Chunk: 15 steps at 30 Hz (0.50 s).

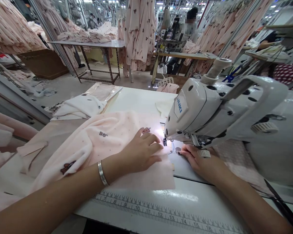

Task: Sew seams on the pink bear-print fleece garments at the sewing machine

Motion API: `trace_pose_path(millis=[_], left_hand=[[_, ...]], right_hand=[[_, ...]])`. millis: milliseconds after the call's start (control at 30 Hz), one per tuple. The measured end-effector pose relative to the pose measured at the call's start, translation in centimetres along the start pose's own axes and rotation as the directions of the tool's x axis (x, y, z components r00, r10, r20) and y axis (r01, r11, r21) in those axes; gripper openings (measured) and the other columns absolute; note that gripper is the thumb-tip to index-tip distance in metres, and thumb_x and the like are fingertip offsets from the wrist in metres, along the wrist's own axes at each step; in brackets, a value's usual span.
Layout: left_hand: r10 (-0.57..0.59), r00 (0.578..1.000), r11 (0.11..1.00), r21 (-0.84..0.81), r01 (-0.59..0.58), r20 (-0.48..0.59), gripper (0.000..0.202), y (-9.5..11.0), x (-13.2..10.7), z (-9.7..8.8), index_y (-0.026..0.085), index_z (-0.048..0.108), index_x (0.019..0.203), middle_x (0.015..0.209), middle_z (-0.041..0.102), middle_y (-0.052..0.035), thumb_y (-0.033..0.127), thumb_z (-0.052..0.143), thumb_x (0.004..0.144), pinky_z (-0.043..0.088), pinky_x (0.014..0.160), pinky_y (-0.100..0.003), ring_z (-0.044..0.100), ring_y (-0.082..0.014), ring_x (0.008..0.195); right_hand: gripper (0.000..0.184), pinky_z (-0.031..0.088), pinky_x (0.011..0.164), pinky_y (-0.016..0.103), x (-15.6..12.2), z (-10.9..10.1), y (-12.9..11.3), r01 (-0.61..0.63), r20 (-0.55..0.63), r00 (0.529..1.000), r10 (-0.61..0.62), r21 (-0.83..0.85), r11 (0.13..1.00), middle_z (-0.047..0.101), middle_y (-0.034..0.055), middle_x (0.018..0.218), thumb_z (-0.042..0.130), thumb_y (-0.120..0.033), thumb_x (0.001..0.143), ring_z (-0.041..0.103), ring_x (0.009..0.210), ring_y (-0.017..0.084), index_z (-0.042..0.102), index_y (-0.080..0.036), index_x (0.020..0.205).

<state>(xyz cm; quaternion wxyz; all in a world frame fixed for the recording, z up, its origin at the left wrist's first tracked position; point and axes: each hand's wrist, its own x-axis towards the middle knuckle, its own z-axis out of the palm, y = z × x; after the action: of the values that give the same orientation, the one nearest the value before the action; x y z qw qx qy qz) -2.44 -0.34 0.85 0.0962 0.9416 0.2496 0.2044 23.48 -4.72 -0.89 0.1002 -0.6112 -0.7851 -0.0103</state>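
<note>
Two bare hands at pale pink fabric (100, 146) beside a JUKI sewing machine (197, 110).

Left hand (141, 152) lies flat and open on the cloth, fingers spread, metal bangle (102, 173) at the wrist. Right hand (200, 164) rests relaxed, grasping nothing, on the machine bed (185, 165) just right of the presser foot (165, 141). The fabric spreads across the sewing table (141, 99), reaching the foot.
</note>
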Motion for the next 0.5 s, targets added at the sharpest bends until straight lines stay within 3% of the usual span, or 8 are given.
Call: trace_pose_path(millis=[133,200,300,400,500], left_hand=[[0.055,0.99,0.996,0.07,-0.046,-0.127,0.022,0.18,-0.09,0.22,0.018,0.064,0.085,0.089,0.058,-0.005,0.027,0.045,0.093,0.036,0.093,-0.04,0.049,-0.0185,0.087],[0.099,0.993,0.994,0.051,-0.096,-0.061,0.022,0.22,-0.23,0.25,0.017,0.064,0.086,0.096,0.059,-0.0059,0.024,0.045,0.093,0.038,0.089,-0.038,0.049,-0.0187,0.088],[0.12,0.99,0.993,-0.018,-0.119,0.072,0.019,0.23,-0.47,0.22,0.019,0.061,0.102,0.109,0.058,-0.007,0.026,0.046,0.093,0.038,0.089,-0.037,0.049,-0.0206,0.096],[0.109,0.986,0.993,-0.064,-0.101,0.124,0.028,0.09,-0.53,0.13,0.019,0.054,0.117,0.115,0.056,-0.0084,0.032,0.047,0.093,0.038,0.093,-0.04,0.048,-0.0221,0.102],[0.131,0.98,0.99,-0.065,-0.123,0.152,0.03,-0.27,-0.28,-0.02,0.021,0.054,0.118,0.122,0.053,-0.0091,0.036,0.047,0.093,0.031,0.103,-0.047,0.047,-0.0231,0.111]], right_hand=[[0.008,0.046,0.075,0.032,0.13,-0.15,-0.36,-0.017,-0.002,1.0,0.017,-0.002,1.0,0.068,0.0019,0.081,0.056,-0.023,0.083,0.061,0.094,0.025,0.063,-0.027,0.085],[0.008,0.046,0.074,0.032,0.13,-0.33,-0.55,-0.013,0.003,1.0,0.013,0.001,1.0,0.067,0.0015,0.079,0.056,-0.023,0.083,0.061,0.094,0.026,0.063,-0.027,0.085],[0.01,0.046,0.074,0.032,0.08,-0.54,-0.67,-0.007,0.009,1.0,0.007,0.003,1.0,0.067,0.0014,0.076,0.056,-0.022,0.082,0.061,0.095,0.026,0.064,-0.028,0.085],[0.014,0.046,0.075,0.032,0.25,-0.61,-0.56,-0.002,0.011,1.0,0.002,0.006,1.0,0.068,0.002,0.079,0.054,-0.021,0.081,0.062,0.093,0.026,0.065,-0.028,0.085],[0.016,0.045,0.078,0.034,0.95,-0.5,-0.16,0.017,0.021,1.0,-0.017,0.009,1.0,0.07,0.0019,0.089,0.054,-0.021,0.08,0.063,0.087,0.024,0.067,-0.028,0.083]])
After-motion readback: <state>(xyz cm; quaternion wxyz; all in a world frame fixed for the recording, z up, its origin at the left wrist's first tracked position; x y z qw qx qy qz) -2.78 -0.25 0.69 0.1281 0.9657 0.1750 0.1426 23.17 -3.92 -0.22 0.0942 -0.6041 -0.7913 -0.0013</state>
